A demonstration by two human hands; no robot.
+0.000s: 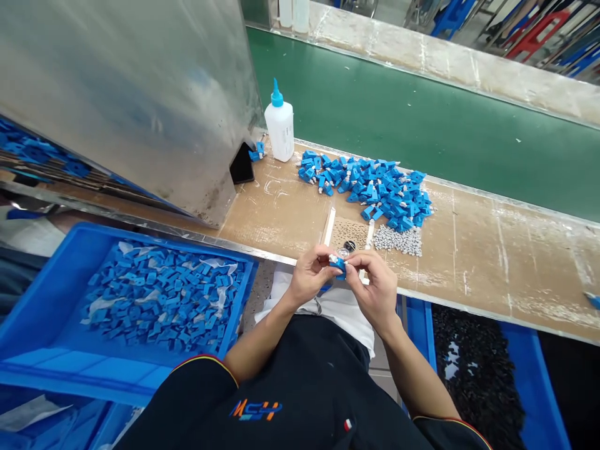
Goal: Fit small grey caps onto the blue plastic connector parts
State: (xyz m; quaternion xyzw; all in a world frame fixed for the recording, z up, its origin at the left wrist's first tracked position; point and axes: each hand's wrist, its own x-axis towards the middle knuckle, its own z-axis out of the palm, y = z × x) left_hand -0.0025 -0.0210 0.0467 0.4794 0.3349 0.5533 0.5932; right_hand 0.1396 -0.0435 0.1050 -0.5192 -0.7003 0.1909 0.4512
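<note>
My left hand [310, 270] and my right hand [373, 281] meet just in front of the bench edge, both pinched on one small blue plastic part [338, 265]. A small pale piece sits at the top of that part between my fingertips. Just beyond my hands on the brown bench [492, 250] lie a small heap of grey metal pieces [399, 240] and a dark round item [349, 245]. Farther back lies a pile of several blue plastic parts [370, 187].
A white squeeze bottle with a blue cap [279, 125] stands at the back left, beside a slanted metal panel [140, 94]. A blue bin of blue parts [159, 297] sits lower left. A bin of black pieces [473, 369] sits lower right. A green conveyor belt [422, 119] runs behind.
</note>
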